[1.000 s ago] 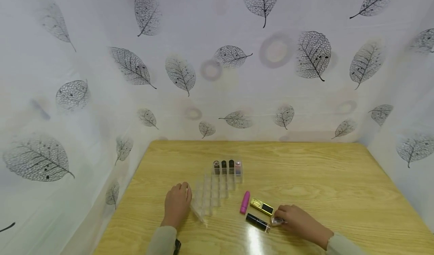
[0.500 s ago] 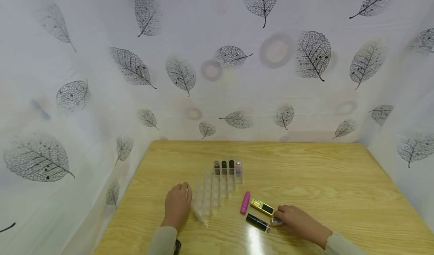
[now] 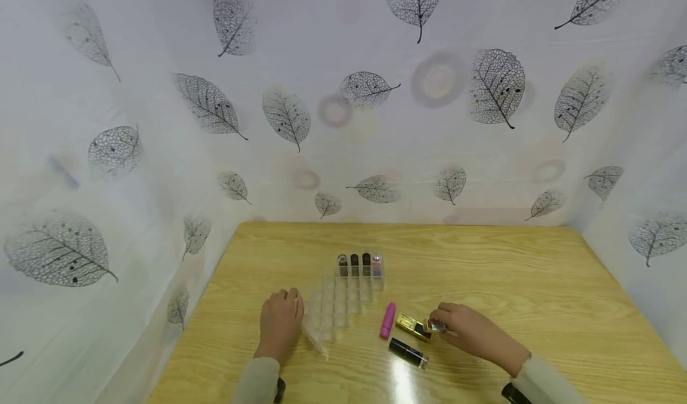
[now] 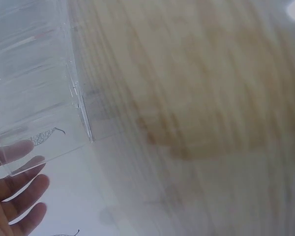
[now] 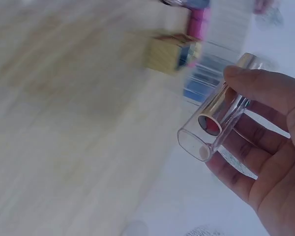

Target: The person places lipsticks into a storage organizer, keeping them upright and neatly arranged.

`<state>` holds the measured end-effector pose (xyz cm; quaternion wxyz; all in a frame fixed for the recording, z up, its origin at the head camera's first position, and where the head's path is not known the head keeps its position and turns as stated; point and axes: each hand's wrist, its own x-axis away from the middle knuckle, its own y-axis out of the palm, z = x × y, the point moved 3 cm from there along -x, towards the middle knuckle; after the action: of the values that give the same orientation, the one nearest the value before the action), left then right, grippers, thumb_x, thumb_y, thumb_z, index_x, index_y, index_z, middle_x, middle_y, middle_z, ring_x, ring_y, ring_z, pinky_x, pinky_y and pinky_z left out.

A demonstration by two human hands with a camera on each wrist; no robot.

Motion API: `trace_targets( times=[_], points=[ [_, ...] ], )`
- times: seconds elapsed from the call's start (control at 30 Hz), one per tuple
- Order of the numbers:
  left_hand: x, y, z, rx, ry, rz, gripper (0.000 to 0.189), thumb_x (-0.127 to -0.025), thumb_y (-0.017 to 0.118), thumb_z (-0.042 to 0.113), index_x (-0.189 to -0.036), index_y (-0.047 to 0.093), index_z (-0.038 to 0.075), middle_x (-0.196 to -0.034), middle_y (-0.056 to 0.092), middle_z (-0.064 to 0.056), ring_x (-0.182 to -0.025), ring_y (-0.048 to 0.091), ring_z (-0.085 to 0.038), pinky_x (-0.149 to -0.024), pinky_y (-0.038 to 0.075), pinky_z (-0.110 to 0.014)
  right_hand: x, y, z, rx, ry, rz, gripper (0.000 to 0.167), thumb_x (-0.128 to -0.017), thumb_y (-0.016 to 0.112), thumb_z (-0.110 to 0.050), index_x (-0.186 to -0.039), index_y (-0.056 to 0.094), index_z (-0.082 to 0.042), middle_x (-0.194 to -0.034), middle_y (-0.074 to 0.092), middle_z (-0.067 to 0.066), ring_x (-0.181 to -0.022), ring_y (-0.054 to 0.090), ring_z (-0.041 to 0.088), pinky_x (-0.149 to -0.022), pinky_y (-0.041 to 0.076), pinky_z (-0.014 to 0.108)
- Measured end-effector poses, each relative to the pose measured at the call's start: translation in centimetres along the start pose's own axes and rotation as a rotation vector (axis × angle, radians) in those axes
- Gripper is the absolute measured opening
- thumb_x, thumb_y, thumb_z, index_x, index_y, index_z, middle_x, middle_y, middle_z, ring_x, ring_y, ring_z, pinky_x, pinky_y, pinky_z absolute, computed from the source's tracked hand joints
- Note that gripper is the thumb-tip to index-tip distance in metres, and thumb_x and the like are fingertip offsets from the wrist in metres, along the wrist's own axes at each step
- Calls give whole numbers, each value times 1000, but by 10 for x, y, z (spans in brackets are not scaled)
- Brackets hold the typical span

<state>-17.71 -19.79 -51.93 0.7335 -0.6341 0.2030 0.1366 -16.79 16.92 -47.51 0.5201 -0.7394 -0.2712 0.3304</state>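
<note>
My right hand (image 3: pixel 474 335) pinches a lipstick (image 5: pixel 216 110) in a clear case with a gold-coloured inner band, thumb on one side and fingers on the other. In the head view it is just above the right end of a gold rectangular lipstick (image 3: pixel 410 324). My left hand (image 3: pixel 280 323) is at the near left corner of a clear stepped lipstick organizer (image 3: pixel 335 317); in the left wrist view its thumb and forefinger lie about the plastic corner, the other fingers spread. A pink lipstick (image 3: pixel 387 320) and a black lipstick (image 3: pixel 408 352) lie between the hands.
Several small bottles or tubes (image 3: pixel 355 265) stand in the organizer's back row, with dark tops on most. The wooden table (image 3: pixel 483 261) is bounded by leaf-printed curtains (image 3: pixel 343 153) at the back and sides.
My right hand has lifted the clear-cased lipstick from beside the black one and moved it up and slightly left, over the gold one's end. My left hand stays in place.
</note>
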Motion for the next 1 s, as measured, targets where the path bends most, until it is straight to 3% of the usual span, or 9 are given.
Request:
trace_targets(
  times=[0.17,0.3,0.47,0.6,0.7,0.83,1.0],
  points=[
    [-1,0,0,-16,14,19,13,-88,61,20,-93,63,8,-81,60,-9,-76,56,-24,-68,48,-40,-12,-19,1,-64,77,103,28,-76,75,-9,-102,64,-9,-91,62,-5,-78,59,5,-66,53,23],
    [-1,0,-1,-7,8,12,13,-88,61,20,-94,63,8,-82,60,-9,-77,55,-24,-70,48,-41,-21,-30,3,-139,144,244,30,-76,75,-9,-104,64,-9,-93,65,-5,-80,60,5,-69,53,25],
    [0,-1,0,-2,-16,-23,13,-89,61,20,-95,63,8,-83,61,-9,-78,55,-25,-72,48,-42,-29,-44,2,-267,171,399,34,-74,75,-4,-106,64,-5,-94,68,3,-81,63,6,-71,55,30],
    [0,-2,1,-3,-20,-24,13,-89,62,20,-95,63,8,-83,61,-9,-77,56,-25,-73,48,-43,-34,-53,0,-435,220,432,32,-80,71,-4,-111,62,-3,-95,67,6,-84,61,1,-74,55,26],
    [0,-1,1,2,-18,-12,13,-89,62,20,-95,63,9,-83,61,-9,-77,56,-25,-73,48,-43,-37,-59,-1,-625,250,441,31,-84,67,-5,-114,60,2,-97,66,7,-87,62,2,-77,54,21],
    [0,2,0,9,-20,-9,13,-89,62,20,-95,63,9,-83,62,-9,-78,57,-25,-74,49,-44,-39,-64,-1,-851,278,444,32,-87,63,-5,-117,56,5,-96,66,-3,-84,64,7,-75,54,22],
    [0,3,-1,20,-28,-25,14,-90,60,21,-97,63,9,-85,62,-9,-79,58,-26,-75,50,-44,-40,-66,-3,-977,294,447,30,-89,61,-4,-118,57,1,-98,67,-8,-85,65,6,-75,55,24]
  ],
)
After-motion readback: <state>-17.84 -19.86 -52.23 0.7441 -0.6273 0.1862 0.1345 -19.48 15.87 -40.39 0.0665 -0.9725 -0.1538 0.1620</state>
